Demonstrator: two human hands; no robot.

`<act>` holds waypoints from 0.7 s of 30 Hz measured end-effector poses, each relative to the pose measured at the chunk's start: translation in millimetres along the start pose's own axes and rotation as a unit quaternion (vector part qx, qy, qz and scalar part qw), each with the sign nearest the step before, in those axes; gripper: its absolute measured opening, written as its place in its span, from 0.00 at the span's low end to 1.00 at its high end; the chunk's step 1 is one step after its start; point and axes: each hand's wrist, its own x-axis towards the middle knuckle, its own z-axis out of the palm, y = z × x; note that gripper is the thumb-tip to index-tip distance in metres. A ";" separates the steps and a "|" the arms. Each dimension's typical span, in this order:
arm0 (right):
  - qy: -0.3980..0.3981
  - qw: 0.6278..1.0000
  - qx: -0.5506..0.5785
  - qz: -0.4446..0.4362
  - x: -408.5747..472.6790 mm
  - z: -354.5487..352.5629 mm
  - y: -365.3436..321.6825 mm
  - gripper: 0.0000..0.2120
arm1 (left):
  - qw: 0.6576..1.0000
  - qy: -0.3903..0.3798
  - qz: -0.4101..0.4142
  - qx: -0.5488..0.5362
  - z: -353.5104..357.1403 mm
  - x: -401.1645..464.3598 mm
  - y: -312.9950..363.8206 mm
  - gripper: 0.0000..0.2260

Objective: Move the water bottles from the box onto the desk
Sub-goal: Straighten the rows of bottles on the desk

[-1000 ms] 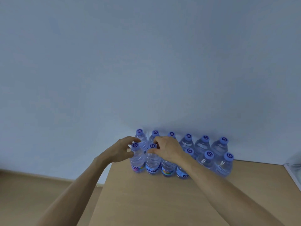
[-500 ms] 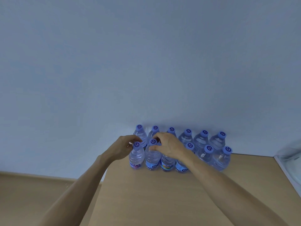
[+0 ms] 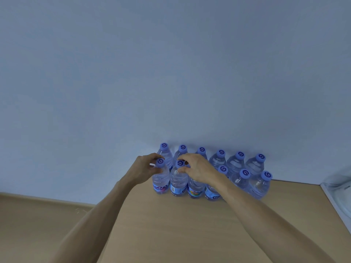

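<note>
Several clear water bottles with purple caps stand upright in two rows on the light wooden desk [image 3: 190, 228], against the wall. My left hand [image 3: 143, 170] is closed round the neck of the front row's leftmost bottle [image 3: 161, 180]. My right hand [image 3: 199, 168] pinches the neck of the bottle beside it [image 3: 178, 182] between thumb and forefinger. Both bottles rest on the desk. My right forearm crosses in front of the third [image 3: 194, 188] and fourth [image 3: 211, 192] front bottles. No box is in view.
A blue-grey wall [image 3: 171, 73] rises right behind the back row. The corner of a clear plastic container [image 3: 340, 188] shows at the right edge. The desk's left edge runs diagonally, with tan floor [image 3: 38, 224] beyond it.
Both hands stay on the same two front-left bottle necks. The view has shifted slightly, so the bottles sit a little higher in the frame.
</note>
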 end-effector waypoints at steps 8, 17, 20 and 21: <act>-0.008 1.000 0.014 0.020 -0.8 2.2 0.6 0.21 | 0.998 0.058 -0.037 -0.007 9.3 -5.9 3.3 0.16; -0.006 1.000 0.018 0.023 -1.9 1.7 0.1 0.20 | 0.999 0.003 -0.003 0.039 3.5 -4.1 2.3 0.19; -0.024 0.999 0.022 0.010 -4.4 -4.0 1.0 0.22 | 0.999 -0.006 -0.003 0.042 4.1 -4.4 3.9 0.21; -0.029 0.999 0.027 0.005 -6.7 -7.8 2.9 0.24 | 0.999 -0.017 -0.002 0.043 2.3 -4.8 4.7 0.24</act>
